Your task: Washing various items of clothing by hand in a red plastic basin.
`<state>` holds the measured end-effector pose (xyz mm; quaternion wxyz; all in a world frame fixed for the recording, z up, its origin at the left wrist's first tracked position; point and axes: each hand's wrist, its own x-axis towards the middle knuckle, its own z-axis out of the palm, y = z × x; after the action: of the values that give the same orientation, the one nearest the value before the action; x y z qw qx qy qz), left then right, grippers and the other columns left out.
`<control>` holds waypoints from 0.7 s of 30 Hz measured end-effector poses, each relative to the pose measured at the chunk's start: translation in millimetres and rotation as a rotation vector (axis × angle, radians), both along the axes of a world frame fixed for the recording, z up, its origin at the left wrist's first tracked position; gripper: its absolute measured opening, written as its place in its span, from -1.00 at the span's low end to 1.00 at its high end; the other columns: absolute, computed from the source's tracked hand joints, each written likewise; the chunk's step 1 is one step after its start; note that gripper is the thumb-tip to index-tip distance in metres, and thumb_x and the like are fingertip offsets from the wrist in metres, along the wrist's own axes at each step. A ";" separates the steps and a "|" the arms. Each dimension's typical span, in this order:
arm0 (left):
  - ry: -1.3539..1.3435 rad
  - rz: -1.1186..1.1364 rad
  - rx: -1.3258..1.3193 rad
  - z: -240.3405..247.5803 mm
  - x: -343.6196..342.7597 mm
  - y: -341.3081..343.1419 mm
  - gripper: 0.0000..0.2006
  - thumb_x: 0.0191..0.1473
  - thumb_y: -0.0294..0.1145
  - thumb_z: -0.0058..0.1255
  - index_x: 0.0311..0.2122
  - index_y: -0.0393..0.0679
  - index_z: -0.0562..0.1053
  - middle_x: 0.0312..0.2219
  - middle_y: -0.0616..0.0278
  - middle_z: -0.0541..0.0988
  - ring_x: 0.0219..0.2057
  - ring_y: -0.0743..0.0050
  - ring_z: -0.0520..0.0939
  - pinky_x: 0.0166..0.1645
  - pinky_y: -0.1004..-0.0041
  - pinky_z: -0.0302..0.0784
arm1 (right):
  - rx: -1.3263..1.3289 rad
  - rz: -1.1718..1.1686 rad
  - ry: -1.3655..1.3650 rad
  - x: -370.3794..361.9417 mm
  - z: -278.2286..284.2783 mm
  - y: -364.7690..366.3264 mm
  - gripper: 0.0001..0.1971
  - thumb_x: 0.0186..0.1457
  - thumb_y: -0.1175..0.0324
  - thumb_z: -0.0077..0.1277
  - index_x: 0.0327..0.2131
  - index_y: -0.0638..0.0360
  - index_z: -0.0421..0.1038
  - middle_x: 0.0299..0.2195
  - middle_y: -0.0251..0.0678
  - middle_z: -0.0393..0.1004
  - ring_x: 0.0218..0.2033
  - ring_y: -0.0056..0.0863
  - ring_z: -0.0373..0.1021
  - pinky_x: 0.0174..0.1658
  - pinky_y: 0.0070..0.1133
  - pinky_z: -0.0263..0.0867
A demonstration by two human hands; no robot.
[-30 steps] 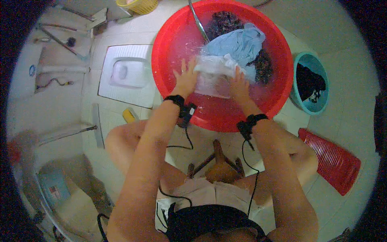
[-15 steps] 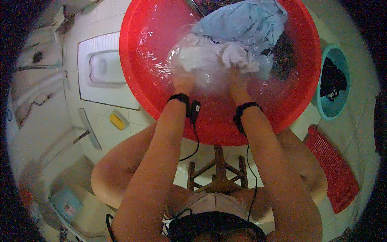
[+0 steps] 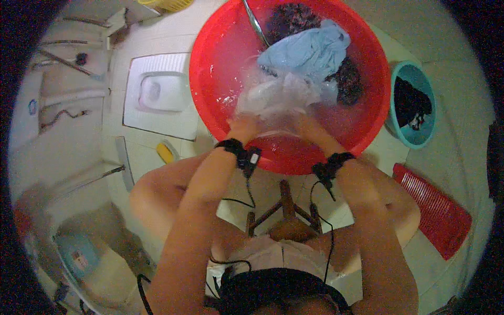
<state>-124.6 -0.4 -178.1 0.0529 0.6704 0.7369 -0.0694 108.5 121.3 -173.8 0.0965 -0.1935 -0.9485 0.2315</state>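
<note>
In a big red tub [image 3: 201, 100] of cloudy water, a soaked white cloth [image 3: 281, 94] lies partly under the surface. Both my hands are at its near edge. My left hand [image 3: 244, 126] is closed on the left side of the cloth, its fingertips blurred and partly under water. On the other side my right hand [image 3: 311, 128] grips the cloth, the fingers mostly hidden by cloth and water. Just beyond is a bunched light blue cloth [image 3: 310, 50]. Dark patterned cloth [image 3: 349, 81] floats to its right, and more dark cloth [image 3: 294, 21] lies behind. Black bands with cables circle both wrists.
A metal pipe [image 3: 254, 23] reaches into the tub. On the right stand a teal basin [image 3: 433, 105] with dark clothes and a red washboard [image 3: 433, 210]. A squat toilet [image 3: 152, 94] and a yellow brush [image 3: 165, 152] are at left; a wooden stool [image 3: 286, 205] stands below.
The view has shifted, showing more of the tub's far side and the pipe. My hands have drawn the white cloth nearer to me, and it has spread out flatter.
</note>
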 end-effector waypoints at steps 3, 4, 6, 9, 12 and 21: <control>-0.524 -0.177 -0.257 129.8 38.6 65.7 -0.43 -0.18 -0.32 0.02 0.02 -0.10 0.17 -0.20 -0.01 0.42 -0.17 0.04 0.43 -0.02 0.27 0.27 | -0.354 -0.331 -0.344 99.5 74.4 57.2 -0.44 -0.15 0.35 -0.04 -0.01 0.27 0.11 -0.14 -0.02 0.28 -0.11 -0.12 0.23 -0.03 -0.42 0.12; -0.486 -0.125 -0.330 184.0 20.6 66.4 -0.42 -0.20 -0.39 0.02 0.03 -0.09 0.17 -0.19 -0.01 0.41 -0.17 0.07 0.43 -0.05 0.30 0.30 | -0.408 -0.325 -0.331 72.2 141.5 55.1 -0.44 -0.19 0.41 -0.05 -0.01 0.28 0.11 -0.14 -0.02 0.30 -0.10 -0.16 0.23 -0.02 -0.45 0.11; -0.444 -0.109 -0.278 263.5 -7.9 69.8 -0.39 -0.24 -0.50 -0.01 0.04 -0.05 0.16 -0.20 0.01 0.43 -0.19 0.15 0.46 -0.12 0.31 0.36 | -0.381 -0.292 -0.273 53.9 277.4 49.5 -0.41 -0.25 0.52 -0.07 -0.01 0.30 0.11 -0.13 -0.02 0.30 -0.07 -0.23 0.22 -0.01 -0.50 0.10; -0.405 -0.092 -0.115 399.0 3.4 86.7 -0.33 -0.33 -0.63 -0.10 0.03 0.08 0.21 -0.28 0.16 0.47 -0.35 0.41 0.48 -0.30 0.43 0.44 | -0.135 -0.251 0.035 74.1 391.9 51.3 -0.42 -0.28 0.50 -0.12 -0.03 0.23 0.15 -0.15 -0.02 0.31 -0.11 -0.16 0.26 -0.04 -0.43 0.16; -0.582 0.019 0.130 510.4 0.5 62.8 -0.39 -0.33 -0.56 -0.15 0.00 0.01 0.26 -0.50 0.26 0.47 -0.56 0.47 0.44 -0.49 0.51 0.40 | -0.344 -0.234 0.223 69.7 500.9 39.4 -0.37 -0.33 0.57 -0.11 -0.01 0.23 0.14 -0.16 -0.15 0.33 -0.17 -0.41 0.29 -0.11 -0.54 0.21; -1.070 -0.084 0.344 643.7 106.2 32.3 -0.57 -0.09 -0.54 -0.17 -0.02 -0.30 0.22 -0.30 0.00 0.41 -0.34 0.36 0.47 -0.22 0.49 0.40 | -0.463 -0.151 0.311 34.8 635.4 -39.8 -0.25 -0.24 0.25 0.13 0.04 0.26 0.02 -0.15 -0.06 0.27 -0.20 -0.33 0.30 -0.13 -0.47 0.23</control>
<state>-18.4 32.0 465.6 0.3065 0.6398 0.5808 0.3993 143.3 81.5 461.6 0.2110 -0.2428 -0.8270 0.4611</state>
